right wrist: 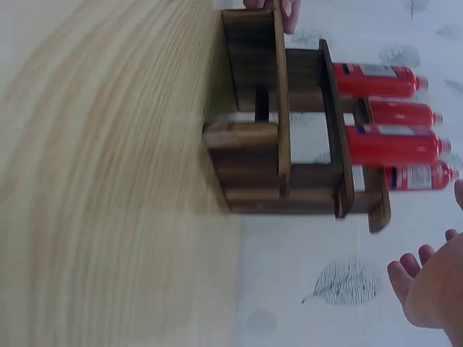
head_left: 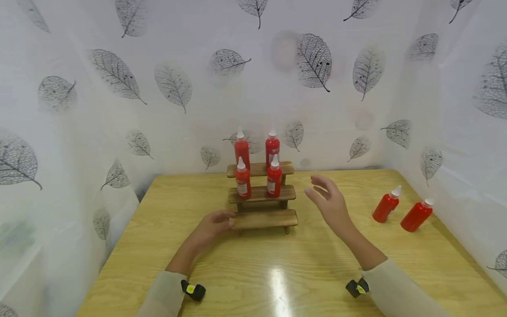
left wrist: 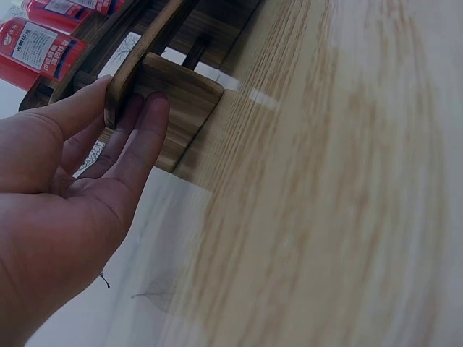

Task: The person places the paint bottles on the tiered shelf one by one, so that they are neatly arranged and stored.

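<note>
A three-tier wooden step rack [head_left: 273, 218] stands on the table. My left hand [head_left: 211, 226] pinches the left end of its lowest step, thumb on top and fingers curled beneath, as the left wrist view shows. Two red squeeze bottles with white nozzle caps stand on the top step, one of them a left bottle [head_left: 242, 152]. On the middle step are a left bottle [head_left: 243, 184] and a right bottle [head_left: 273, 181], both upright. The lowest step is bare. To the right of the rack, my right hand [head_left: 332, 207] hovers with loosely bent fingers around nothing.
Two more red bottles, a nearer one [head_left: 416, 216] and a farther one [head_left: 385, 207], are at the table's right side. White curtains [head_left: 332, 110] with a leaf print surround the wooden table [head_left: 245, 268] at the back and both sides.
</note>
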The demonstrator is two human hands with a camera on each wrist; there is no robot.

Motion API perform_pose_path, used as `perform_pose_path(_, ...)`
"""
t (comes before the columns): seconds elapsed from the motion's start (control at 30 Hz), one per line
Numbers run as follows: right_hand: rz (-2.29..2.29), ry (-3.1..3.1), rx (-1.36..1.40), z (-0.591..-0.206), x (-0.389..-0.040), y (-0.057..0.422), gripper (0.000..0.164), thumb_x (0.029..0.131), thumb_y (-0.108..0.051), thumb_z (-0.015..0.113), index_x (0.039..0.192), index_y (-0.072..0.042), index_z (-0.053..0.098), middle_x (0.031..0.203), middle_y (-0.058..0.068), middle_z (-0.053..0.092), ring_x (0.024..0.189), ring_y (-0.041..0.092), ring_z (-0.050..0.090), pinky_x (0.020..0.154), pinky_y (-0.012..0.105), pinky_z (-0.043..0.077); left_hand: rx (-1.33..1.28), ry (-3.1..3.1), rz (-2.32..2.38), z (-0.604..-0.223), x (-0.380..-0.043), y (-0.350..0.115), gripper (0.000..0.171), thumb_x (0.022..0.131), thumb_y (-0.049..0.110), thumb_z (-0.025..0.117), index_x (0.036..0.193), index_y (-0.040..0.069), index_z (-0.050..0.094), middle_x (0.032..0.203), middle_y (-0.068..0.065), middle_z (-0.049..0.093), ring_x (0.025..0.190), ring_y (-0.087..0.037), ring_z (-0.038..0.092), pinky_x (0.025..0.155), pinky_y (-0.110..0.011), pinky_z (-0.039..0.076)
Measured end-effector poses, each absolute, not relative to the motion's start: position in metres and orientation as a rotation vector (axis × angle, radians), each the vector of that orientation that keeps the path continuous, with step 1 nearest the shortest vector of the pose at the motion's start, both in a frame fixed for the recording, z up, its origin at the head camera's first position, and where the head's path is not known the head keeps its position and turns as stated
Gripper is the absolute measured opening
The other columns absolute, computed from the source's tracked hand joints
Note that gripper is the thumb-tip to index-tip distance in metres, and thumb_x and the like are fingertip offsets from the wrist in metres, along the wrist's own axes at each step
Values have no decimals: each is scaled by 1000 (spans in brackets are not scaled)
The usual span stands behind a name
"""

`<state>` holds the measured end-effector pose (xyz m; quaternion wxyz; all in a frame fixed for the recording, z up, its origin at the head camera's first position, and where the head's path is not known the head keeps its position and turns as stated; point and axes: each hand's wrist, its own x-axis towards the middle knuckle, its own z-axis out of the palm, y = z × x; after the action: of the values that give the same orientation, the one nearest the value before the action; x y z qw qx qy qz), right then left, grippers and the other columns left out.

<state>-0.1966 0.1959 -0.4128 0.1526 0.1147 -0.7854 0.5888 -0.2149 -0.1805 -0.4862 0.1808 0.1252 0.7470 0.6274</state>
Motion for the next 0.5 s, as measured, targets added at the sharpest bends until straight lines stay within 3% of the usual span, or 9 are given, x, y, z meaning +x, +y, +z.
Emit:
perform_pose_path(0.23,1623,-2243,94,-417,-179,248,54,101,-30,64,147,-7,47,142,3,50,131,14,50,98,7,44,356,2120,1772,-487,-216,-181,46,100,22,65,138,-2,54,141,-22,55,112,-21,65,101,-37,52)
perform_pose_path(0.33,1569,-2263,-23,-421,-171,270,57,101,-33,62,149,-9,44,144,5,48,131,15,51,95,6,45,352,2131,1761,-487,-216,-181,45,99,22,65,137,-1,55,139,-20,57,110,-19,65,100,-35,52)
perform_pose_path(0.5,1452,-2232,-266,-427,-162,300,55,100,-34,63,149,-14,46,148,6,48,135,18,48,108,14,41,364,2128,1764,-486,-216,-180,46,100,22,64,137,-3,54,138,-22,57,110,-20,65,101,-38,52)
